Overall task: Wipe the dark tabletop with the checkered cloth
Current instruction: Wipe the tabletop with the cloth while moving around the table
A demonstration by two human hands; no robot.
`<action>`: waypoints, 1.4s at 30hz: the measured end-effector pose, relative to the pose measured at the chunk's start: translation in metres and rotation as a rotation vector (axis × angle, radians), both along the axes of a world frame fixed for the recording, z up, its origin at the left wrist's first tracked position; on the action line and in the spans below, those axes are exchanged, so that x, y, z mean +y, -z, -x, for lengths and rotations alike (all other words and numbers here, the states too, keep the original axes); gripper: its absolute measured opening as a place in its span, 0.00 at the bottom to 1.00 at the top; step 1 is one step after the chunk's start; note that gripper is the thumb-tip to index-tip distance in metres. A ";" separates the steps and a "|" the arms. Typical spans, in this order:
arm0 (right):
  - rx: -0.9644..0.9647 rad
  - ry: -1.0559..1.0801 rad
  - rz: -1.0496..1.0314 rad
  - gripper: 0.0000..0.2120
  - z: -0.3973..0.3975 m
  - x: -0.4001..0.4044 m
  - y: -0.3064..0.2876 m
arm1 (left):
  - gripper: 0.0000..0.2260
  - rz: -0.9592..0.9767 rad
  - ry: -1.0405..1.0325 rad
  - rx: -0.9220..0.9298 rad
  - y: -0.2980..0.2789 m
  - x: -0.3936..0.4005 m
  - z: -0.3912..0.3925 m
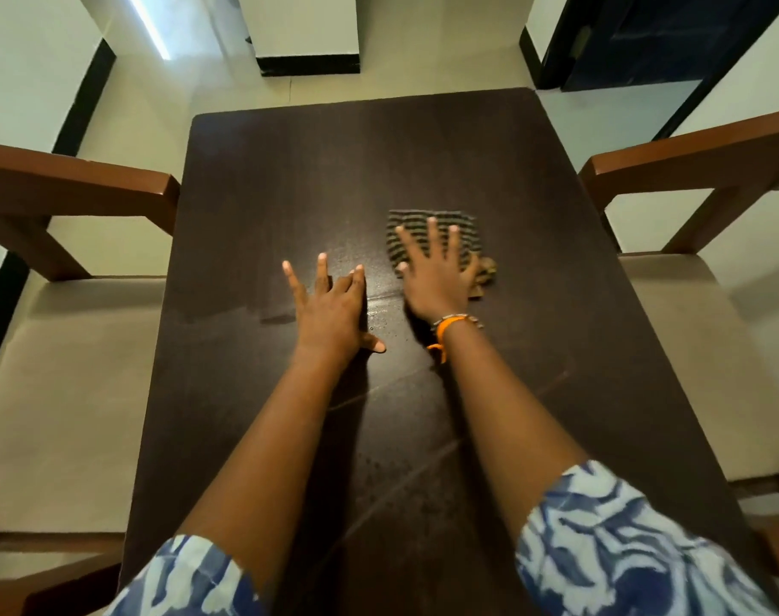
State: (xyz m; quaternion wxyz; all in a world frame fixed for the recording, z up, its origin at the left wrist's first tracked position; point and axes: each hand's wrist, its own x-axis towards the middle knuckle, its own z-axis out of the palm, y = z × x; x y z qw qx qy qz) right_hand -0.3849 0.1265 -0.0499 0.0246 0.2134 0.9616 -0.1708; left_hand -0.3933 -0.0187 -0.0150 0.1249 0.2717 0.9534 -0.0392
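1. Blue-and-white sleeves (619, 540) sit nearest, both forearms reaching over the tabletop (299, 180).
2. Left hand (332, 306) lies flat, fingers spread, on bare wood.
3. Right hand (436, 271), fingers spread, presses the cloth (467, 229) flat mid-tabletop, right of centre.

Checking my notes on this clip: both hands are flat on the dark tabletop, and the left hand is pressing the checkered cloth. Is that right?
Not quite. The head view shows the right hand spread over the checkered cloth, not the left. The left hand rests bare on the dark tabletop beside it. Both hands are indeed flat.
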 end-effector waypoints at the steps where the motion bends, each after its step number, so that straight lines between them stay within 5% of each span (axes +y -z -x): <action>1: 0.010 -0.073 -0.005 0.25 0.004 -0.015 0.001 | 0.48 0.007 -0.002 0.006 0.001 -0.001 0.000; 8: 0.065 -0.249 -0.089 0.23 -0.006 0.023 0.009 | 0.50 -0.033 -0.050 -0.036 -0.002 0.012 0.000; 17: 0.000 0.137 -0.062 0.23 -0.014 0.178 0.002 | 0.50 0.008 0.009 -0.024 0.001 0.073 -0.021; 22: -0.035 0.300 -0.007 0.24 0.004 0.173 0.001 | 0.50 0.020 -0.023 -0.051 -0.002 0.076 -0.022; 29: 0.031 -0.221 -0.027 0.24 0.030 0.055 0.004 | 0.48 0.078 -0.037 -0.056 -0.004 0.079 -0.026; 33: 0.030 -0.348 -0.073 0.23 0.021 0.075 0.004 | 0.48 0.122 -0.041 -0.057 -0.007 0.080 -0.027; 42: -0.041 0.087 -0.042 0.24 -0.039 0.193 0.000 | 0.47 0.059 -0.069 -0.024 -0.005 0.075 -0.030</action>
